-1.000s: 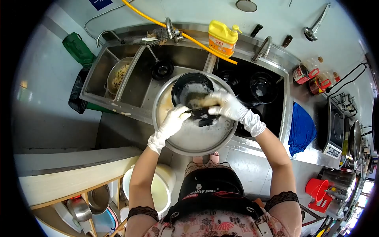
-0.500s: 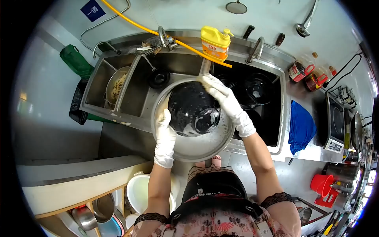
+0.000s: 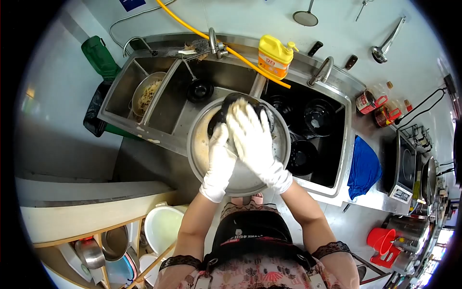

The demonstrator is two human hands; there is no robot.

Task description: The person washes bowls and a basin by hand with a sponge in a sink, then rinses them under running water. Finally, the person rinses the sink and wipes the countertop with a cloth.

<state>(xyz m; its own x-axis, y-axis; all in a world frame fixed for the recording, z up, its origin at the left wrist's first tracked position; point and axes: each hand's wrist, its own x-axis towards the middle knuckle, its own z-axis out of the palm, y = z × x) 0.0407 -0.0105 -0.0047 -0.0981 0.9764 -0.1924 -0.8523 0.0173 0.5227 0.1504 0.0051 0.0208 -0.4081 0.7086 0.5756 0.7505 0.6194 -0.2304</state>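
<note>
A large metal basin with cloudy, sudsy water rests over the front of the sink, and a black bowl is in it. My left hand, in a white glove, grips the near left side of the bowl, its fingers partly hidden. On top of the bowl lies my gloved right hand, fingers stretched out and a little apart, slightly blurred. Whatever might be under that palm is hidden. Dark dishware also shows at the basin's right side, mostly covered by my right hand.
Black bowls sit in the right sink, and a black ladle-like piece in the middle one. A strainer pan with food scraps is at left. A yellow soap bottle, yellow hose and blue cloth are nearby.
My right hand has moved from the bowl's far right rim onto its middle, closer to my left hand. The bowl has shifted and tilted, and the camera view has moved slightly.
</note>
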